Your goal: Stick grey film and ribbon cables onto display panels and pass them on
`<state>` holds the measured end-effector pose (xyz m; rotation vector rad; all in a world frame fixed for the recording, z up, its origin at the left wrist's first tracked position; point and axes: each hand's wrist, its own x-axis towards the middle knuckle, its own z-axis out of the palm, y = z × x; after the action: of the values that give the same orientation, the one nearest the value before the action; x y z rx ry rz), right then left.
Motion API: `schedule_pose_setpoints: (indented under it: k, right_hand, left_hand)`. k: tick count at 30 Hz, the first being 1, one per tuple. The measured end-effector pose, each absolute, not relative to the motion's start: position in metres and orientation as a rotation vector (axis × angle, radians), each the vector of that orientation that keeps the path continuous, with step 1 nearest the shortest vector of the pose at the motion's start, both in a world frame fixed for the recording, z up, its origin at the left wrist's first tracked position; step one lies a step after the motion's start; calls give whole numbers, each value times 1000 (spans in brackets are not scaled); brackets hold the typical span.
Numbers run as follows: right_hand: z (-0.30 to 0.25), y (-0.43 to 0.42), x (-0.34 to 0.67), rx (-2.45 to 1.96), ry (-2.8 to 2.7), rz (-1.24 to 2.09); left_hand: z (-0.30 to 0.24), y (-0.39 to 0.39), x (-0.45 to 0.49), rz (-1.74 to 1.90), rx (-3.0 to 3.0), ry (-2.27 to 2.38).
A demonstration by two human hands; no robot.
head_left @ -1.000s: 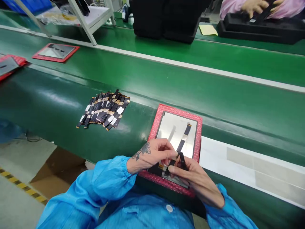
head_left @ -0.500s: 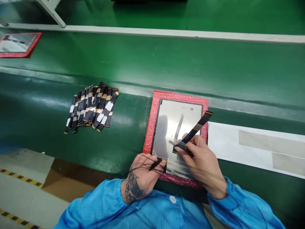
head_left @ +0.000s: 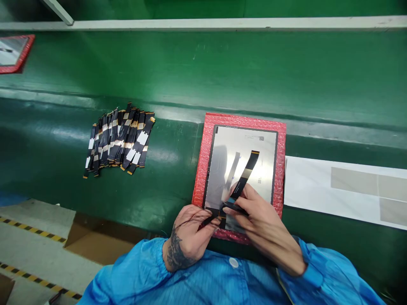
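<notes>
A silvery display panel [head_left: 266,163] lies face down on red bubble-wrap [head_left: 281,169] in front of me. My right hand [head_left: 262,216] pinches a black flex cable [head_left: 245,174], its gold-edged upper end slanting up over the panel. A dark slim item also shows under the right fingers; I cannot make out its kind. My left hand [head_left: 192,231] is closed at the panel's lower left edge, fingers on a short black connector strip [head_left: 208,220] there. The cable's lower end meets this spot, partly hidden by the fingers.
Several flex cables [head_left: 119,140] lie piled on the green bench to the left. White sheets with grey strips [head_left: 308,178] lie at right. Another panel on red wrap [head_left: 15,53] sits far left. A pale rail [head_left: 190,24] crosses the back; a cardboard box [head_left: 98,237] stands below the bench.
My right hand has moved left and down, bringing the cable's lower end to the left fingers at the panel's edge. The left hand stays in place. The view has shifted slightly.
</notes>
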<state>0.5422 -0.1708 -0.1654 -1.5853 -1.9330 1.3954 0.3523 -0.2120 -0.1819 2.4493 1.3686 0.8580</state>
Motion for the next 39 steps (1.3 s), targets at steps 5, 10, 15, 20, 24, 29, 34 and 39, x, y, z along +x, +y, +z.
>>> schedule_pose_setpoints:
  k: [5, 10, 15, 20, 24, 29, 34, 39]
  right_hand:
    - [-167, -170, 543, -1603, -2009, 1350]
    - [-167, -170, 543, -1590, -2040, 1294]
    - [-168, -172, 542, -1589, -2043, 1294]
    - [-168, -172, 541, -1589, -2057, 1283]
    - [-166, -171, 541, -1574, -2068, 1311]
    - [-165, -171, 540, -1574, -2077, 1280]
    - [-165, -171, 539, -1583, -2099, 1280]
    - [-165, -169, 540, -1599, -2135, 1243]
  left_hand:
    - [-184, -214, 351, 859, 2434, 1363]
    - [-183, -212, 351, 872, 2399, 1377]
    - [-182, -212, 351, 894, 2417, 1356]
    - [-182, -212, 351, 884, 2431, 1346]
    - [-182, -212, 351, 858, 2468, 1343]
    - [-187, -216, 351, 837, 2549, 1308]
    - [-190, -221, 351, 828, 2580, 1341]
    - [-192, -220, 351, 836, 2594, 1335]
